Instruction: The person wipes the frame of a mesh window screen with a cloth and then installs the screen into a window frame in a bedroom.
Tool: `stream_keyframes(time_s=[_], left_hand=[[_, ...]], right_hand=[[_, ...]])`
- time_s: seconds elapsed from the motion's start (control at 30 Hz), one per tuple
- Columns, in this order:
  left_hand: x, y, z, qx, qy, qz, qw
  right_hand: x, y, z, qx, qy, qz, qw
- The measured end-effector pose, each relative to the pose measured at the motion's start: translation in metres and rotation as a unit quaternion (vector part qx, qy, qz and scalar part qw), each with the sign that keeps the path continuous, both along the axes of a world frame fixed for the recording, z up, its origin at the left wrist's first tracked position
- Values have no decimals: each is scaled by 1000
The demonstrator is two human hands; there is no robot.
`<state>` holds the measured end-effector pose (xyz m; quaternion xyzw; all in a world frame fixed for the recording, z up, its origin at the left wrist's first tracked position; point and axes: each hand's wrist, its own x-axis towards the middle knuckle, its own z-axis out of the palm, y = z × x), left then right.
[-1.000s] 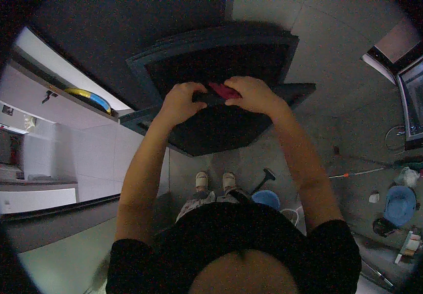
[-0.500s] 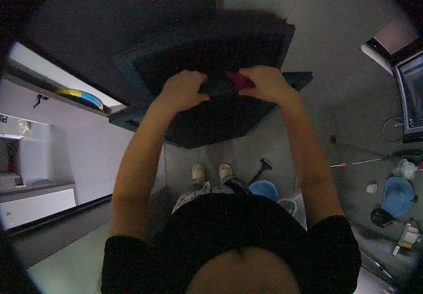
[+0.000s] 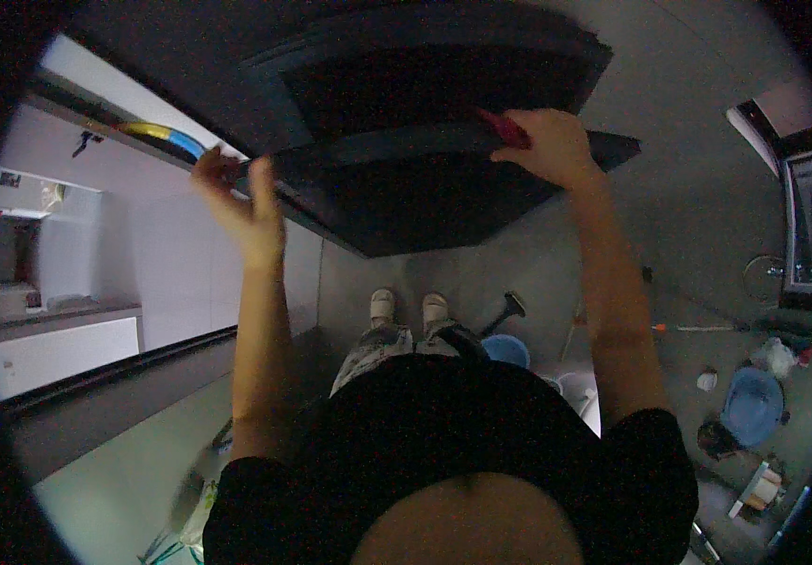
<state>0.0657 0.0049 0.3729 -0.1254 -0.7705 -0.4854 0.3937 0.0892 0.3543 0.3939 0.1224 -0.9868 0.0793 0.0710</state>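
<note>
A large, dark, angular fixture (image 3: 406,193) with a raised ledge across it fills the space ahead of me. My right hand (image 3: 547,148) is closed round a red cloth (image 3: 507,129) and rests at the ledge's right part. At the ledge's left end, my left hand (image 3: 244,207) is raised with thumb and fingers apart; no held thing shows in it. Whether its fingertips touch the fixture's edge I cannot tell. Just beyond those fingers, a yellow and blue curved tube (image 3: 166,137) lies along a narrow shelf. Dim light hides the fixture's inner details.
Below me on the floor stand a blue bucket (image 3: 506,351) and a dark-headed brush (image 3: 509,306). Farther right are a blue basin (image 3: 752,407), a plastic bag (image 3: 776,356) and a long-handled tool (image 3: 702,329). White cabinet panels (image 3: 175,273) run along the left.
My left hand has left the middle of the ledge and swung left to its end, its fingers spreading. The right hand, with the red cloth, has shifted slightly right. My view has shifted a little.
</note>
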Motion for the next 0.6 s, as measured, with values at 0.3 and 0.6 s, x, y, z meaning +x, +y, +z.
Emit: stream_keyframes(time_s=[0.3,0.6], left_hand=[[19,-126,-156,102,-382,-76,915],[-13,-47,-141,151,-427,-216,865]], right_hand=[[-16,59,58,-88,76,68,991],[32,45,205,-238,-21,-91,967]])
